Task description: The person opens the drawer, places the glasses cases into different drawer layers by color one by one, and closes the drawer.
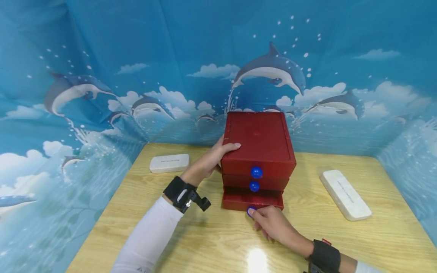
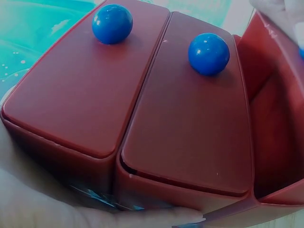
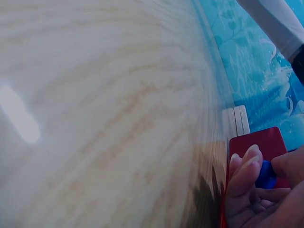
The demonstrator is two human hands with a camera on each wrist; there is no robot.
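A red drawer cabinet (image 1: 259, 140) with three drawers stands on the table. Its upper two drawers are closed flush, each with a round blue knob (image 2: 112, 23). The bottom drawer (image 1: 235, 204) is pulled partway out, and part of its inside shows in the left wrist view. My left hand (image 1: 213, 155) holds the cabinet's left side, thumb over the top edge, fingers along the side wall. With thumb and fingers, my right hand (image 1: 273, 223) pinches the bottom drawer's blue knob (image 3: 266, 175).
On the wooden table (image 1: 136, 227), a white oblong case (image 1: 169, 163) lies left of the cabinet. Another white case (image 1: 345, 195) lies to the right. A blue dolphin-print backdrop (image 1: 191, 49) hangs behind the table and along its sides.
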